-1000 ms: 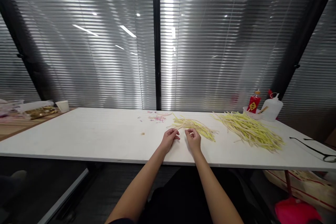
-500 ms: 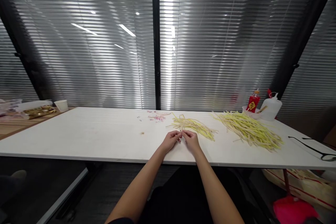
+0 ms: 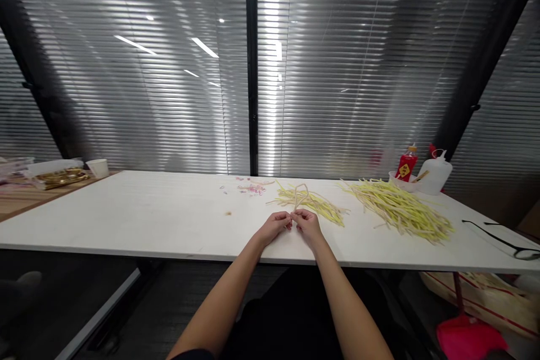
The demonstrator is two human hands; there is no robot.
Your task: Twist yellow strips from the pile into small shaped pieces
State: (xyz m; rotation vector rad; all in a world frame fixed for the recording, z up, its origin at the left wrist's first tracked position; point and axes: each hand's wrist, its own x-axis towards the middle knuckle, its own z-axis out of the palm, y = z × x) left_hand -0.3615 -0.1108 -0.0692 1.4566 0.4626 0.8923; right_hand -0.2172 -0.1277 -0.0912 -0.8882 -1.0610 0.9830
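My left hand (image 3: 274, 227) and my right hand (image 3: 309, 225) meet fingertip to fingertip just above the table (image 3: 177, 219), near its front edge. Both are closed in a pinch on the ends of a pale yellow, stem-like strand (image 3: 295, 197), which rises from the fingers in a bent loop. The exact grip is hidden by the fingers. Right behind the loop lies a small pile of yellow-green strands (image 3: 324, 206). A bigger pile of the same strands (image 3: 400, 211) spreads farther right. Small pink and clear loops, perhaps rubber bands (image 3: 255, 188), are scattered left of the small pile.
At the back right stand a red bottle (image 3: 406, 165), a white squeeze bottle (image 3: 436, 173) and a shallow bowl (image 3: 403, 183). Black-framed glasses (image 3: 506, 242) rest at the right edge. A paper cup (image 3: 98, 168) and gold packets (image 3: 61, 178) sit far left.
The strand's loop stands out a little more clearly above my fingers, leaning slightly right. My hands stay together in almost the same place.
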